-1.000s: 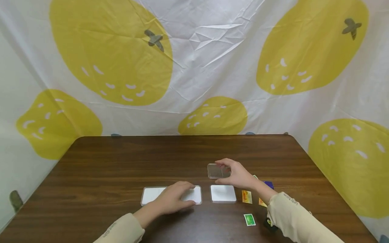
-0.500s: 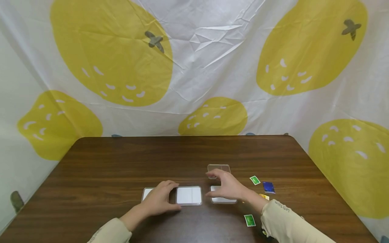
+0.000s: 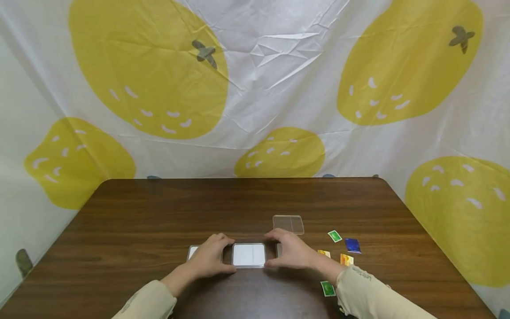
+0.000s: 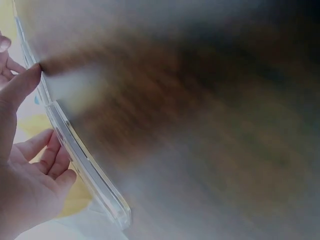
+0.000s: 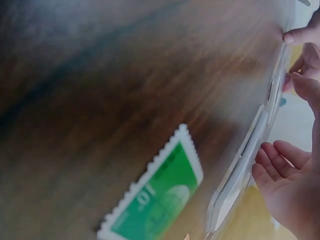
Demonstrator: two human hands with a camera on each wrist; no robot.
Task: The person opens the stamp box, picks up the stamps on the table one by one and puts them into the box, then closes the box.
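So head view has your left hand (image 3: 209, 257) and right hand (image 3: 292, 250) bracketing the middle clear case (image 3: 249, 255) on the table (image 3: 139, 217), thumbs wide of fingers, left wrist shows that thumb at its edge, right wrist shows loosely bent fingers, can't tell if either's actually gripping.

- I see the middle case (image 3: 249, 255), white, clear-rimmed, round-cornered, flat between my left hand (image 3: 209, 258) and right hand (image 3: 294, 250).
- The left case (image 3: 192, 251), also white, lies partly hidden behind my left hand.
- Right case (image 3: 279, 250) mostly hidden behind my right hand.
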